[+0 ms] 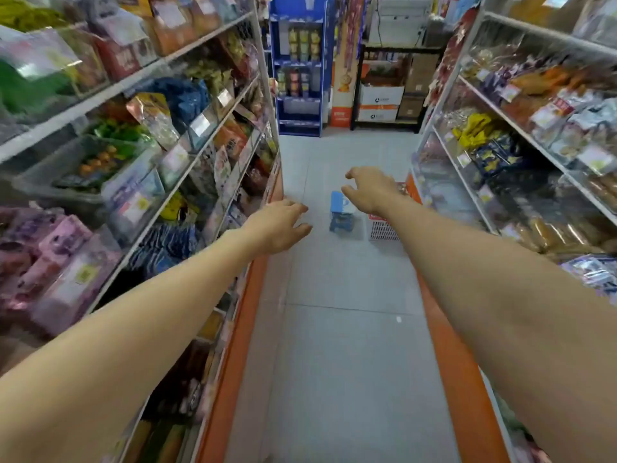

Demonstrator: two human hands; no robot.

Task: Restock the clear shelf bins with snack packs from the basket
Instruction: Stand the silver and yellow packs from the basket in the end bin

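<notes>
The left hand [280, 225] and right hand [367, 192] were stretched ahead, released and empty. The basket [382, 230] sat on the floor [334, 362] beside a blue stool [341, 212]; stepping closer before crouching seemed wisest.

The grey floor [350, 362] is left open between packed shelves [187, 168] on both sides; farther along it is blocked by a blue stool [340, 212] and a basket [382, 228].

2 hands: left hand [280, 225] & right hand [370, 192]; 1 basket [384, 230]; 1 blue stool [341, 212]; 2 shelf racks: left rack [265, 81], right rack [551, 34]; 1 blue display stand [298, 61]; 2 white boxes [382, 95]
</notes>
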